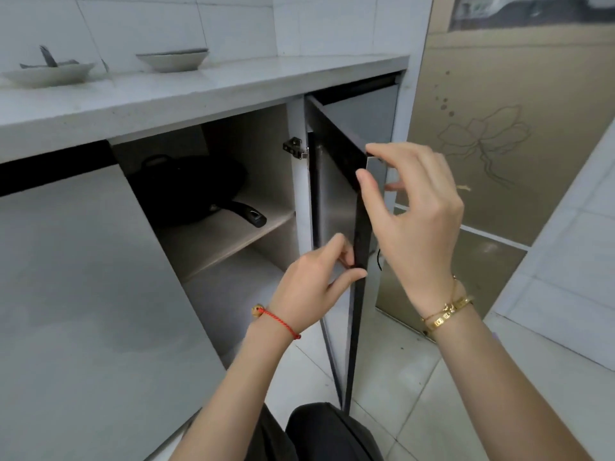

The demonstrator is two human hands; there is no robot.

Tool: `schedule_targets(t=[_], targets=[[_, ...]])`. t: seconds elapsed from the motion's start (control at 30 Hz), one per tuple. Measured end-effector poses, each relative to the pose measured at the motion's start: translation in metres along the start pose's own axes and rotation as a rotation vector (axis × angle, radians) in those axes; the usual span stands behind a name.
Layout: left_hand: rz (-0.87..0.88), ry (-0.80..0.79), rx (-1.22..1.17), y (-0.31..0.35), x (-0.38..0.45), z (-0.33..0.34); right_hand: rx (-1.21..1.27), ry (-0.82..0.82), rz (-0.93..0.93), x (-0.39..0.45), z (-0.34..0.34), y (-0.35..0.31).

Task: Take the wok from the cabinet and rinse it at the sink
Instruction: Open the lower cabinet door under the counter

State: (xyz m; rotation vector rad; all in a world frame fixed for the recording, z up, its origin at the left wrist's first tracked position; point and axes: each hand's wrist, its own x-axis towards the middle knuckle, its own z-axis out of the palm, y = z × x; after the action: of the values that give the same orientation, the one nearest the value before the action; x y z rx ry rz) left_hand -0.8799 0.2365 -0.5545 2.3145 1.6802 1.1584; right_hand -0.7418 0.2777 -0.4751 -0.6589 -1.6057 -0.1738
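A black wok (191,188) lies on the upper shelf inside the open cabinet (233,234), its long handle (248,212) pointing toward the front right. The cabinet door (346,194) stands swung open, edge-on to me. My left hand (316,277) pinches the door's dark front edge at mid height. Higher up, my right hand (412,207) grips the door's top corner, thumb and fingers around the edge. Both hands are to the right of the wok and apart from it.
A grey countertop (199,91) runs above the cabinet with two shallow dishes, one (46,73) holding a utensil, the other (173,59) bare. A closed grey door (73,277) is at left. A gold patterned panel (499,144) stands at right. My knees are below on the tiled floor.
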Motion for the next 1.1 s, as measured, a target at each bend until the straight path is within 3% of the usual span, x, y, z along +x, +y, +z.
schedule_targets(t=[0.37,0.63,0.93,1.1], targets=[[0.089,-0.028,0.044,0.016,0.057,0.064,-0.285,0.010,0.010,0.013,-0.031,0.073],[0.206,-0.008,0.154,0.021,0.097,0.112,-0.302,0.020,0.074,0.031,-0.039,0.136],[0.152,-0.169,0.244,0.009,0.140,0.153,-0.387,-0.025,0.146,0.043,-0.032,0.201],[0.124,-0.179,0.304,0.005,0.158,0.169,-0.421,-0.006,0.095,0.050,-0.027,0.220]])
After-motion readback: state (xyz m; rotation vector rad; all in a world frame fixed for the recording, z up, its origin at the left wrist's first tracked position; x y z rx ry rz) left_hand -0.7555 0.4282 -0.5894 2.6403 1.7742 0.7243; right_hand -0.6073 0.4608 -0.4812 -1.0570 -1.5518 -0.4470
